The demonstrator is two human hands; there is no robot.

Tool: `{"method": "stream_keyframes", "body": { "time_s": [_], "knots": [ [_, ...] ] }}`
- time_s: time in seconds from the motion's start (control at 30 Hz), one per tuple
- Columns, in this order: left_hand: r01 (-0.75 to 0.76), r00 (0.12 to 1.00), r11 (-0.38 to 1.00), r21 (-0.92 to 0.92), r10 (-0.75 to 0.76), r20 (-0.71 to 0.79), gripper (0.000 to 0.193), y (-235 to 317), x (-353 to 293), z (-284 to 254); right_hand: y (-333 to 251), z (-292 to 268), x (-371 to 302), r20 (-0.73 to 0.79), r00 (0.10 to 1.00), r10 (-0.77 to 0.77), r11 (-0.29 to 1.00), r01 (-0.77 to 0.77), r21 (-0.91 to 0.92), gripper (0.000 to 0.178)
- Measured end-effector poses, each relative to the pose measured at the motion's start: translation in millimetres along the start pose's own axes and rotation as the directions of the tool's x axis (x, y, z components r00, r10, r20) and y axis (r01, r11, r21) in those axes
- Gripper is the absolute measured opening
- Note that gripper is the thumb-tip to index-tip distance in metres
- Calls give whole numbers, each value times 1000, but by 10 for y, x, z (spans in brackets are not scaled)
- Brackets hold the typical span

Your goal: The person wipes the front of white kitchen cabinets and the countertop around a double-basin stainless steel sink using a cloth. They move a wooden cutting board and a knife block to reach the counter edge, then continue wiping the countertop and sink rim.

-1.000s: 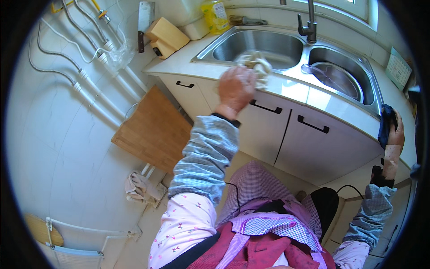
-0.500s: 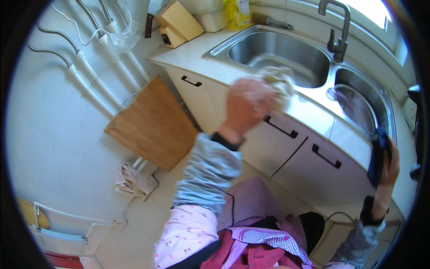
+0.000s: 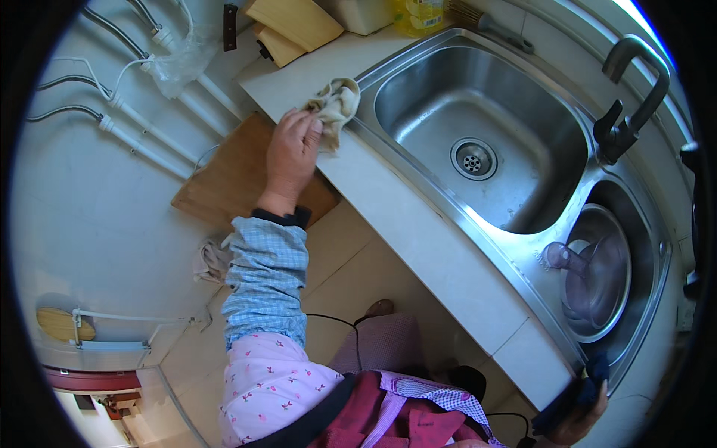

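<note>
My left hand (image 3: 293,145) is closed on a crumpled cream dishcloth (image 3: 340,101). The cloth lies on the pale countertop (image 3: 403,216), at the left corner of the steel sink (image 3: 418,170). Down at the right, my right hand (image 3: 586,424) has its fingers around a dark blue thing (image 3: 569,403) by the counter's front edge. It is partly lost in shadow, so its kind is hard to make out.
A steel bowl (image 3: 621,310) with a translucent purple scoop (image 3: 586,272) sits in the smaller basin beside the faucet (image 3: 635,97). A knife block (image 3: 295,26), yellow bottle (image 3: 418,16) and brush (image 3: 489,26) stand behind. A wooden board (image 3: 231,179) leans by the wall pipes.
My left hand has carried the dishcloth leftward along the counter to the sink's left corner. The view has shifted, and my right hand with the dark blue thing now appears lower.
</note>
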State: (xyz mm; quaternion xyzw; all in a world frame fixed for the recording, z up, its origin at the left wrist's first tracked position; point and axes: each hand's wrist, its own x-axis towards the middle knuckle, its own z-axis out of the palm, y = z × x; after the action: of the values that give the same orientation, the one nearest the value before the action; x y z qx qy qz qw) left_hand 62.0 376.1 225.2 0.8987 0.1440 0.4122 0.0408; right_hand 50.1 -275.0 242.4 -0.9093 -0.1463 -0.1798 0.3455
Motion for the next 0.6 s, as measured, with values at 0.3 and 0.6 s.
{"method": "stream_keyframes", "body": {
  "time_s": [0.3, 0.6],
  "knots": [
    [-114, 973, 915, -386, 182, 143, 15, 1959, -609, -561, -90, 27, 10, -9, 1000, -17, 974, 14, -226, 39],
    [637, 725, 619, -459, -280, 629, 21, 1077, -441, -1604, -815, -64, 515, 119, 870, 478, 837, -492, 239, 42]
  ]
}}
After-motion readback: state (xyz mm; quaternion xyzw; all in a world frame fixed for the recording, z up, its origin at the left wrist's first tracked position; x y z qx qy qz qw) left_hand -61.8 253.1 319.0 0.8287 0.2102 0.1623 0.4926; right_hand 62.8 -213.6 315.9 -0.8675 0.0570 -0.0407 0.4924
